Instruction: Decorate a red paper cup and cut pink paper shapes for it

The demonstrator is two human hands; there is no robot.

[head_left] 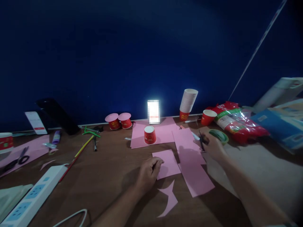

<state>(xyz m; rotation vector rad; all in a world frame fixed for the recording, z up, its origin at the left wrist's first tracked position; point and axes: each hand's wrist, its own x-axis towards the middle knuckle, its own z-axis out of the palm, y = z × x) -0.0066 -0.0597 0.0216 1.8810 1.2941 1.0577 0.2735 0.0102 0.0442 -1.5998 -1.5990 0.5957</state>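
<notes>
My left hand (150, 171) is closed, thumb and fingers pinched at the left edge of a small pink paper square (169, 162). Over to the right, my right hand (211, 142) grips the dark handles of a pair of scissors (202, 141). Beneath the scissors lie overlapping pink paper strips (194, 171). A curved pink scrap (170, 200) rests in front of the square. Beyond my left hand, a red paper cup (150, 135) stands upside down on a larger pink sheet (137, 137).
Two red cups topped with pink discs (124, 116) stand by the wall. A tall cup stack (188, 102), an upright cup (208, 117), green tape (219, 136) and a red plastic bag (239, 121) sit at right. A power strip (35, 192) and other scissors (17, 160) lie left.
</notes>
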